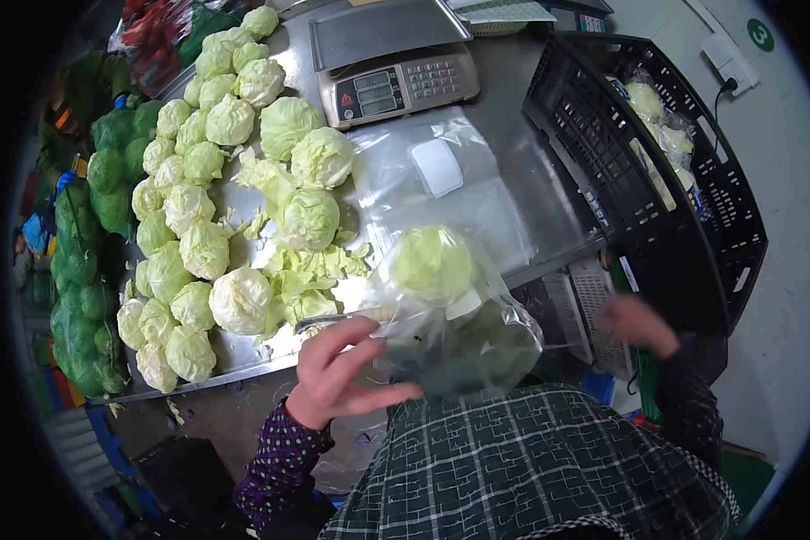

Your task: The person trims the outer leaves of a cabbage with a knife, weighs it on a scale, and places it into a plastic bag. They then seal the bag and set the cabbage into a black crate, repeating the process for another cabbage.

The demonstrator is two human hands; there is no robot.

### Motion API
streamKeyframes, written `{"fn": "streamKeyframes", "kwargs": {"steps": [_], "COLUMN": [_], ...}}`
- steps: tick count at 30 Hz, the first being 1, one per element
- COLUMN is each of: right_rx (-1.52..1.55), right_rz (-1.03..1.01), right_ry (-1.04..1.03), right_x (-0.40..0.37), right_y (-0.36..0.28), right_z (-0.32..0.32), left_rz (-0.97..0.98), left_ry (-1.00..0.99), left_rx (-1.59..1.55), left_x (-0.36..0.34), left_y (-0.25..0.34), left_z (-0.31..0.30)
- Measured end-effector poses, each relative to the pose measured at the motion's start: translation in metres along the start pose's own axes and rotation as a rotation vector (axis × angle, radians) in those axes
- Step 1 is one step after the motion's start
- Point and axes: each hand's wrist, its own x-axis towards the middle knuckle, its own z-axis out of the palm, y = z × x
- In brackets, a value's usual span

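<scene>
A pale green cabbage (pixel 435 265) sits inside a clear plastic bag (pixel 504 342) at the table's front edge, the bag's loose part hanging toward my apron. My left hand (pixel 340 367) is at the bag's left side with thumb and fingers spread; whether the fingertips touch the film is hard to tell. Just beyond it lies what looks like a knife (pixel 324 320), partly hidden by the hand and bag. Off to the right, my right hand (pixel 641 324) is apart from the cabbage and smeared by motion, so its fingers cannot be made out.
Many cabbages (pixel 189 207) cover the left of the metal table, with loose leaves (pixel 301 283) beside them. Flat plastic bags (pixel 382 166) with a white label lie before a scale (pixel 400 85). Black crates (pixel 616 153) stand right; green net sacks (pixel 81 288) stand left.
</scene>
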Motion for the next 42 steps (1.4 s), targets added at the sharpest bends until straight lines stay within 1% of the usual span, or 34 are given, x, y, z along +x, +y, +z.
{"fn": "streamKeyframes", "kwargs": {"steps": [2, 3, 4, 5, 7, 8, 9, 10, 12, 13, 14, 15, 16, 17, 18, 19, 20, 21, 22, 23, 24, 25, 27, 29, 31, 32, 34, 35, 36, 37, 38, 39, 40, 42], "right_rx": [0.025, 0.051, 0.014, -0.015, 0.403, 0.4, 0.396, 0.396, 0.324, 0.546, 0.547, 1.166, 1.754, 1.855, 1.958, 1.597, 1.23, 0.76, 0.299, 0.293, 0.129, -0.037, 0.441, 0.59, 0.757, 0.761, 0.9, 0.9, 1.075, 1.247, 1.247, 1.345, 1.435, 1.45], "right_rz": [0.031, 0.053, 0.135, 0.22, -0.039, -0.193, -0.346, -0.346, -0.751, -0.583, -0.588, -0.315, 0.021, 0.091, 0.165, 0.194, 0.208, -0.089, -0.348, -0.349, -0.163, 0.027, -0.071, -0.222, -0.31, -0.304, -0.111, -0.106, 0.029, 0.169, 0.175, 0.337, 0.499, 0.501], "right_ry": [-0.038, -0.086, -0.032, 0.027, 0.412, 0.533, 0.649, 0.646, 0.516, 0.279, 0.28, 0.183, 0.057, 0.064, 0.073, -0.035, -0.13, -0.136, -0.017, -0.018, -0.199, -0.381, 0.264, 0.529, 0.68, 0.688, 0.621, 0.622, 0.588, 0.551, 0.556, 0.438, 0.313, 0.27], "right_x": [0.006, 0.011, 0.023, 0.042, 0.076, 0.093, 0.105, 0.115, 0.132, 0.138, 0.144, 0.15, 0.151, 0.146, 0.137, 0.122, 0.102, 0.071, 0.047, 0.044, 0.053, 0.062, 0.094, 0.125, 0.154, 0.168, 0.197, 0.209, 0.22, 0.226, 0.224, 0.219, 0.214, 0.202], "right_y": [0.001, -0.005, -0.034, -0.069, -0.098, -0.122, -0.144, -0.154, -0.167, -0.151, -0.136, -0.119, -0.104, -0.093, -0.082, -0.069, -0.051, -0.006, 0.003, 0.025, -0.006, -0.041, -0.112, -0.17, -0.209, -0.212, -0.208, -0.2, -0.19, -0.181, -0.171, -0.161, -0.152, -0.141], "right_z": [0.04, 0.044, 0.024, 0.003, -0.002, -0.011, -0.018, -0.02, -0.023, -0.006, 0.006, 0.014, 0.019, 0.021, 0.024, 0.033, 0.049, 0.105, 0.127, 0.141, 0.102, 0.061, -0.003, -0.041, -0.048, -0.048, -0.037, -0.035, -0.033, -0.028, -0.02, -0.011, 0.0, 0.037], "left_rz": [0.015, -0.107, -0.228, -0.401, -0.391, -0.391, -0.37, -0.373, -0.124, -0.237, -0.237, -0.748, -1.26, -1.268, -1.365, -1.453, -1.447, -1.412, -1.382, -1.393, -1.392, -1.363, -1.287, -1.262, -1.232, -1.231, -1.308, -1.335, -1.336, -1.401, -1.466, -1.591, -1.593, -1.558], "left_ry": [0.001, -0.001, -0.017, -0.186, -0.232, -0.266, -0.175, -0.175, -0.196, -0.068, -0.068, 0.223, 0.528, 0.532, 0.62, 0.709, 0.714, 0.705, 0.695, 0.742, 0.745, 0.816, 0.918, 0.868, 0.808, 0.797, 0.821, 0.784, 0.78, 0.698, 0.615, 0.502, 0.499, 0.102], "left_rx": [0.0, -0.01, -0.023, -0.076, -0.073, -0.076, -0.12, -0.121, -0.024, -0.238, -0.233, -0.512, -0.789, -0.796, -0.91, -1.021, -1.023, -1.014, -1.006, -0.951, -0.953, -0.891, -0.806, -0.788, -0.779, -0.779, -0.816, -0.74, -0.743, -0.738, -0.731, -0.757, -0.759, -0.702], "left_x": [-0.023, -0.03, -0.036, -0.035, -0.029, -0.024, -0.016, -0.018, -0.032, -0.044, -0.052, -0.059, -0.063, -0.065, -0.065, -0.063, -0.058, -0.053, -0.048, -0.042, -0.033, -0.024, -0.02, -0.018, -0.017, -0.014, -0.006, -0.012, -0.014, -0.015, -0.016, -0.016, -0.028, -0.064], "left_y": [-0.013, -0.017, -0.02, -0.027, -0.035, -0.034, -0.027, -0.03, -0.044, -0.045, -0.047, -0.049, -0.052, -0.058, -0.066, -0.073, -0.076, -0.076, -0.075, -0.077, -0.08, -0.083, -0.089, -0.096, -0.105, -0.109, -0.116, -0.127, -0.134, -0.139, -0.142, -0.14, -0.142, -0.141], "left_z": [-0.002, 0.0, 0.003, 0.006, 0.027, 0.039, 0.05, 0.055, 0.069, 0.075, 0.08, 0.086, 0.092, 0.096, 0.1, 0.099, 0.097, 0.096, 0.095, 0.094, 0.092, 0.091, 0.094, 0.091, 0.091, 0.092, 0.095, 0.098, 0.102, 0.104, 0.106, 0.107, 0.112, 0.127]}}
